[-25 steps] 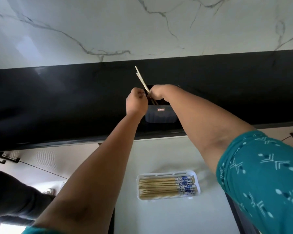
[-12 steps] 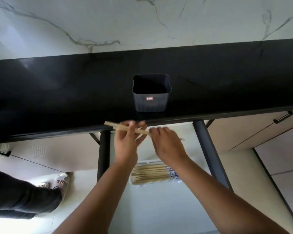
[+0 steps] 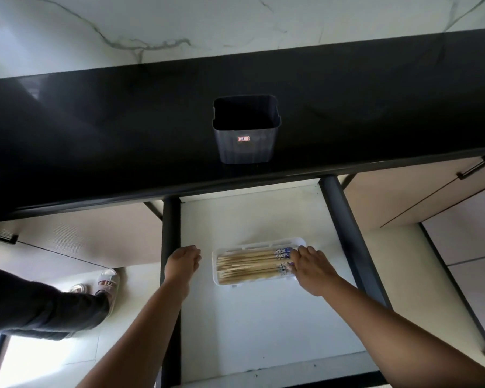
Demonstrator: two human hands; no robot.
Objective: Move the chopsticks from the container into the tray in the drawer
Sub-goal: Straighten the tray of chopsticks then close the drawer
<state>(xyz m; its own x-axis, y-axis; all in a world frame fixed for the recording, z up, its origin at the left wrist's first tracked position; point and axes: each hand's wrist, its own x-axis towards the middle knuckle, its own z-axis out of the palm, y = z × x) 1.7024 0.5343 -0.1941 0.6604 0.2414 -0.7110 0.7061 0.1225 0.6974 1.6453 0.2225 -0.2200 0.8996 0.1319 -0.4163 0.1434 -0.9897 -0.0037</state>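
Observation:
A dark ribbed container (image 3: 246, 147) stands on the black countertop, and I see nothing inside it. Below it the drawer (image 3: 263, 326) is pulled out, with a white tray (image 3: 215, 271) lying in it. Several wooden chopsticks (image 3: 249, 264) with blue-patterned ends lie side by side in the tray. My right hand (image 3: 311, 270) rests at the tray's right end, fingertips on the patterned chopstick ends. My left hand (image 3: 182, 261) hovers left of the tray near the drawer's left rail, fingers curled, holding nothing.
Black countertop (image 3: 95, 130) runs across the view under a marble wall. Dark drawer rails (image 3: 170, 247) flank the white drawer floor. Another person's leg and sandalled foot (image 3: 107, 284) stand on the floor at the left. Cabinet fronts with black handles (image 3: 473, 169) sit at the right.
Both hands came down from the container to the drawer. The chopsticks they carried now lie in the tray, and the left hand has let go.

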